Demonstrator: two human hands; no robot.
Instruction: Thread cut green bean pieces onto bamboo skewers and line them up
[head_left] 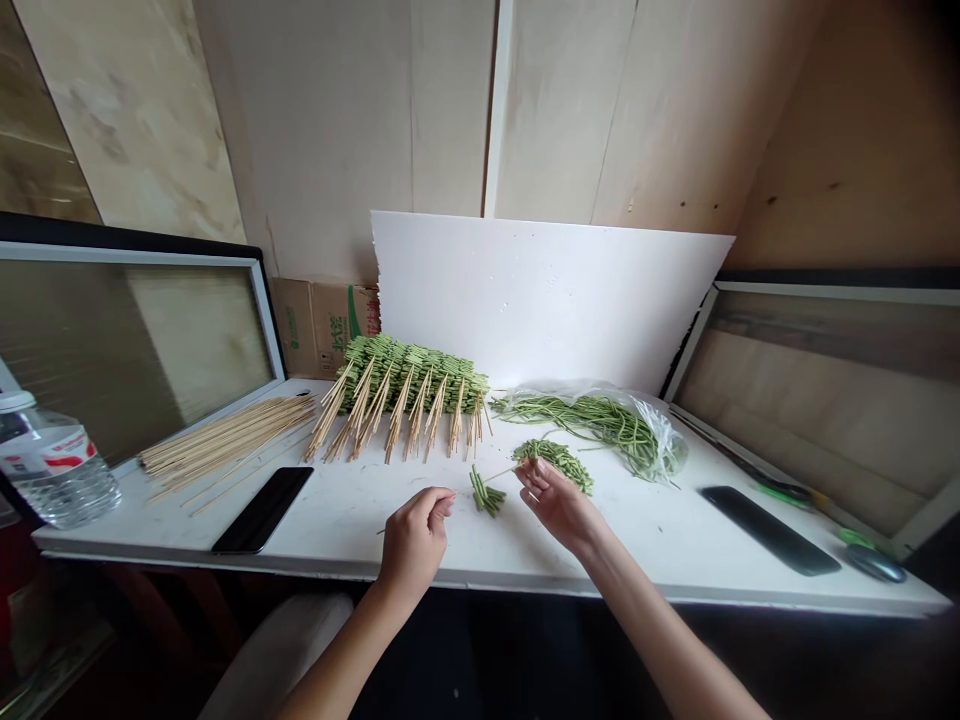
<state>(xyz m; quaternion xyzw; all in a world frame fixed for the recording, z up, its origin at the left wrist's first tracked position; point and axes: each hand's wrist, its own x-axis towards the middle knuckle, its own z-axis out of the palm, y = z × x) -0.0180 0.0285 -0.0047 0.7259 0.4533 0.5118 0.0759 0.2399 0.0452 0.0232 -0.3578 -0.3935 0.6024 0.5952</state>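
Observation:
My left hand [416,530] is closed, with a thin bamboo skewer's end poking out behind it. In front of that hand, a small row of cut green bean pieces [487,492] appears to be threaded on this skewer. The skewer's bare far part [501,472] runs up to the fingertips of my right hand [547,490]. My right fingers are curled in a pinch, and what they hold, if anything, is too small to make out. Just behind them lies a pile of cut green bean pieces [566,462] on the white table [600,555].
Filled bean skewers [409,375] are stacked at the back, sticks forward. Loose bamboo skewers [225,435], a phone [264,510] and a water bottle [56,465] stand left. Long green beans [600,415] lie in a plastic bag. Rightward are a dark flat object [769,528] and a mouse [874,562].

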